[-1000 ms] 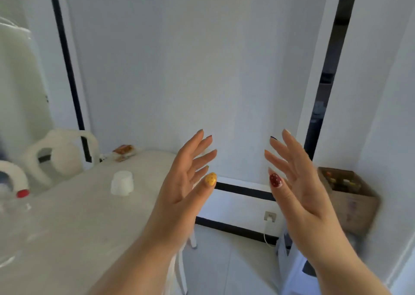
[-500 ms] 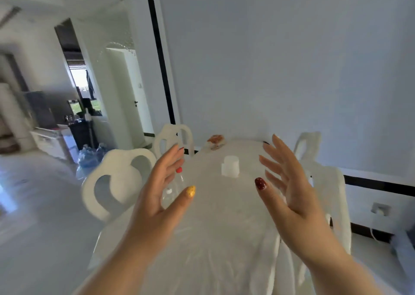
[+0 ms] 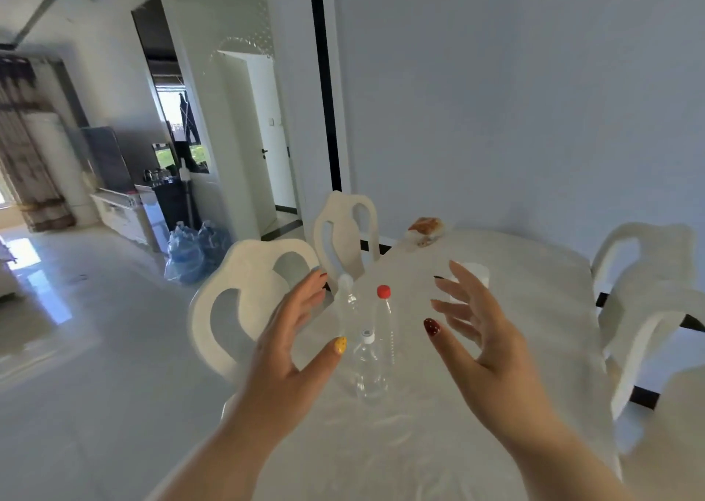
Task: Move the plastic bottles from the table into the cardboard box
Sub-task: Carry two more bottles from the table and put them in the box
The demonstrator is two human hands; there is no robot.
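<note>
**Bottles stand between your two spread hands**

Table [image 3: 477, 443] first: it runs from the near edge away to the far wall, draped in white, and the three bottles stand in a tight cluster on its left part. Your left hand [image 3: 290, 351] hangs just left of the cluster, your right hand [image 3: 484, 344] just right of it; both have fingers spread and relaxed, palms turned inward, holding nothing and touching nothing. The left hand looks slightly nearer the cluster, with its thumb close beside the near bottle.

Every bottle is upright, long axis vertical, cap pointing up. The red-cap bottle [image 3: 384, 329] is the tallest and stands far-right in the group. The far-left bottle [image 3: 348, 309] is clear with a pale cap, just beside it. The near bottle [image 3: 368, 367] is shortest, white-capped, and nearest to you.

Judging from this, you close in from the sides, round the bodies, without tipping a neighbour. No cardboard box shows in view, so you will have to turn to find it.
</note>
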